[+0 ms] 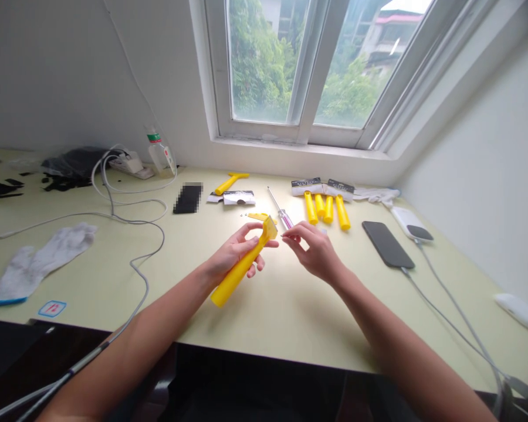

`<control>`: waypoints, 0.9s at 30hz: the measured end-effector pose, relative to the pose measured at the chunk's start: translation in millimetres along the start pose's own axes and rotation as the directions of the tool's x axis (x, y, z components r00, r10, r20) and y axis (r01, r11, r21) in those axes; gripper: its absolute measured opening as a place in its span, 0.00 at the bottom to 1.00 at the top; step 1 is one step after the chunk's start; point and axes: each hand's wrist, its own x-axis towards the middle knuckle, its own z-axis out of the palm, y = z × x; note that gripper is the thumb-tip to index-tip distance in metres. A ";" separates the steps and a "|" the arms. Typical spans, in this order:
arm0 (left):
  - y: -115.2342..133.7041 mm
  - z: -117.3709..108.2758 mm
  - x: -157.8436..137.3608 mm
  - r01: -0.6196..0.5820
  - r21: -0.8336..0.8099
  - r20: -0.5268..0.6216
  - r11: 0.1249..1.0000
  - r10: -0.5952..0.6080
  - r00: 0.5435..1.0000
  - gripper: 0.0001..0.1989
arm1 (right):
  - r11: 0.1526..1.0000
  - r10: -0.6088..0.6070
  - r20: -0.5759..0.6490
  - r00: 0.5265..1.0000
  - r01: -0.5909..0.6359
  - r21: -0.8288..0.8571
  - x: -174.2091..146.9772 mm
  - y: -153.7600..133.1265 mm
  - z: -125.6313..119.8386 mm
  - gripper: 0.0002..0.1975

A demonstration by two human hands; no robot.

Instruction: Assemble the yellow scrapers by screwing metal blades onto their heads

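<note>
My left hand (242, 249) is closed round a yellow scraper (236, 274), its handle slanting down towards me and its head, with a pale blade, at the upper end. Just right of that head, my right hand (310, 249) pinches something tiny and dark at the fingertips, too small to name. A screwdriver (285, 218) with a clear and purple handle lies on the table beyond the right fingers. Behind the scraper head lies a flat yellow piece (257, 216), partly hidden, with tiny bits beside it.
Farther back lie another yellow scraper (229, 183), a card package (239, 198) and several packaged yellow-handled scrapers (328, 209). To the right are a phone (387, 243) and a white device (411, 223) with cables. A glove (41, 261), grey cable (147, 258) and bottle (161, 155) occupy the left.
</note>
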 end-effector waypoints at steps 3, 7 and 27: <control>-3.5 4.5 -0.8 0.032 0.013 0.060 0.999 -0.033 0.998 0.22 | 0.996 -0.079 -0.086 0.993 0.083 0.039 -0.7 -15.3 6.7 0.04; -6.1 5.0 -0.4 0.035 0.038 0.120 0.999 -0.039 0.992 0.19 | 0.995 -0.067 -0.111 0.992 0.075 0.065 -3.8 -15.5 10.9 0.03; -6.9 -1.5 0.2 0.084 0.043 0.251 0.996 -0.092 0.964 0.16 | 0.983 -0.137 -0.211 0.968 0.158 0.088 -6.3 -13.6 15.8 0.07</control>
